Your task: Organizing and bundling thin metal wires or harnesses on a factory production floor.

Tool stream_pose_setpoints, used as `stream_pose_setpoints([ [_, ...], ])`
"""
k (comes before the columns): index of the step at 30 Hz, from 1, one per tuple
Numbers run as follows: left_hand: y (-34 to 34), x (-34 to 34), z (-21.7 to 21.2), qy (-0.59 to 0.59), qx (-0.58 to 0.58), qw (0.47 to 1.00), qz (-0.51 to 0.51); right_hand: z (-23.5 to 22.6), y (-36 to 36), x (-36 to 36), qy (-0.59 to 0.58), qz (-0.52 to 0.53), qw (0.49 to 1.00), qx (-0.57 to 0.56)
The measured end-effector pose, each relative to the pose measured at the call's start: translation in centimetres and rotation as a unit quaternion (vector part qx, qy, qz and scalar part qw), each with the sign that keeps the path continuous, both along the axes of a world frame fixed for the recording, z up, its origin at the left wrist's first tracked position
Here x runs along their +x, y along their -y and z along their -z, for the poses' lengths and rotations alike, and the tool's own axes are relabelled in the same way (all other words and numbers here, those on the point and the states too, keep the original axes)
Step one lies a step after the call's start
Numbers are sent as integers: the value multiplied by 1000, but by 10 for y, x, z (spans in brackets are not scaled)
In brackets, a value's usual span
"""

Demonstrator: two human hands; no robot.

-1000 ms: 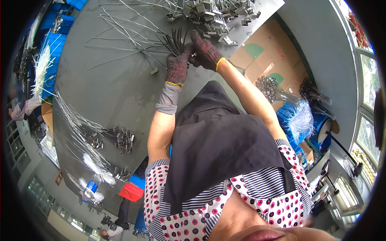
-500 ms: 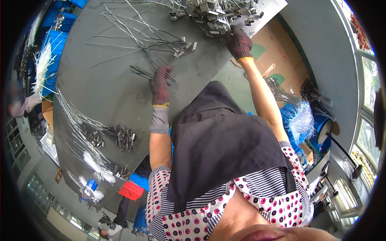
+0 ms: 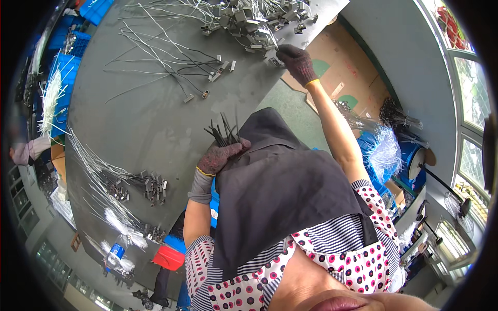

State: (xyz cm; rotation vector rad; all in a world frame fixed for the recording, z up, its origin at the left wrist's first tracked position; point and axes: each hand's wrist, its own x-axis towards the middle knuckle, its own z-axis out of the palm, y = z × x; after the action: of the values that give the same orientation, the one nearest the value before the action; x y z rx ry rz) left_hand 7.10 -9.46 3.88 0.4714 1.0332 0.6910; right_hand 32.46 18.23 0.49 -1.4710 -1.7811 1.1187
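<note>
A small bundle of dark wires (image 3: pixel 224 130) is gripped in the gloved left hand (image 3: pixel 218 157), closed and held close to the body above the grey table (image 3: pixel 135 119). The gloved right hand (image 3: pixel 296 60) is stretched to the far heap of wires with metal ends (image 3: pixel 254 20), fingers curled onto 1 piece. Loose wires (image 3: pixel 166 62) are seen spread mid-table, so much sorting is judged left; finished bunches (image 3: pixel 140 186) lie at the left edge.
</note>
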Motion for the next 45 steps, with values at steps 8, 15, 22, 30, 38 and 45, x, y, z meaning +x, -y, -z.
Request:
stream_pose_setpoints([
  [8, -54, 45, 20, 81, 21, 986, -147, -7, -31, 8, -8, -8, 999, 50],
  [15, -126, 105, 50, 48, 36, 988, -141, -26, -8, 9, -36, 57, 990, 122],
  [22, -195, 148, 79, 168, 39, 968, -180, -32, 124, 62, 9, 74, 990, -117],
  [30, -187, 149, 88, 139, 2, 962, -234, 25, 335, 208, 178, 75, 935, -298],
  [38, -204, 115, 32, 139, 170, 928, -302, 72, 398, 265, 133, 98, 969, -182],
  [45, -176, 97, 26, 20, 112, 934, -339, 29, 344, 233, 158, 72, 964, -203],
])
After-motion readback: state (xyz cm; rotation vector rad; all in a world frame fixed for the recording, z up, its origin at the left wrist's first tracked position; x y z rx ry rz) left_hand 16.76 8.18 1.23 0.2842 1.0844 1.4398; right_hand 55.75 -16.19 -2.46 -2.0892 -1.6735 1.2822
